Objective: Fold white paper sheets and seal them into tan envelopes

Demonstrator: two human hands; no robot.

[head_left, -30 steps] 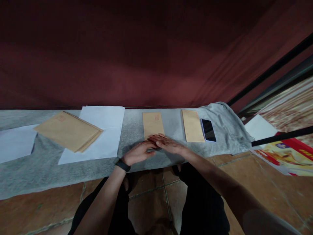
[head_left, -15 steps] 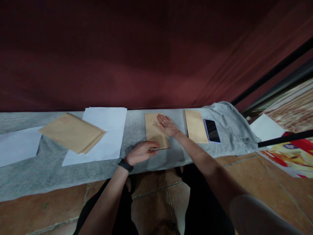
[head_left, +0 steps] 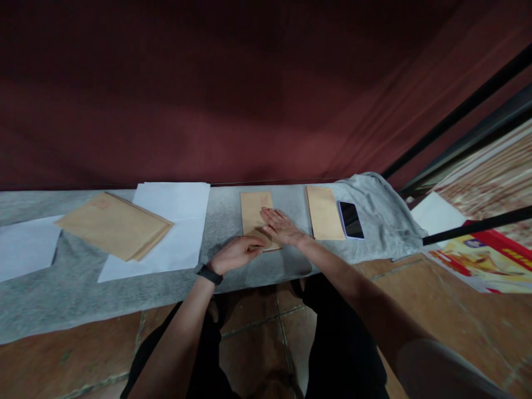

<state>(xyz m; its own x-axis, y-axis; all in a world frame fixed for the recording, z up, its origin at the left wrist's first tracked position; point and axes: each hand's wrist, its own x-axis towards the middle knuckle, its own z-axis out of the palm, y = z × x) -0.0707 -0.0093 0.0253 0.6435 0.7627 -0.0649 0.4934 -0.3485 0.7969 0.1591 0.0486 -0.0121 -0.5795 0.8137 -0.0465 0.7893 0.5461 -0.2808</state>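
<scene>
A brown envelope [head_left: 253,210] lies on the grey cloth [head_left: 224,221] in front of me. My right hand [head_left: 281,226] lies flat on its lower right part, fingers stretched out. My left hand [head_left: 236,252], with a black band on the wrist, rests at the envelope's near edge, fingers curled and pinching that edge. A second brown envelope [head_left: 324,219] lies just to the right, beside a dark phone [head_left: 351,220].
A stack of brown envelopes [head_left: 114,224] lies on white paper sheets [head_left: 170,221] at the left. A dark red curtain [head_left: 249,100] hangs behind. Printed papers [head_left: 486,260] and black bars [head_left: 474,227] are at the right on the tiled floor [head_left: 436,299].
My right hand slid up the envelope from its near end, then came partway back toward me. My left hand stayed at the near edge.
</scene>
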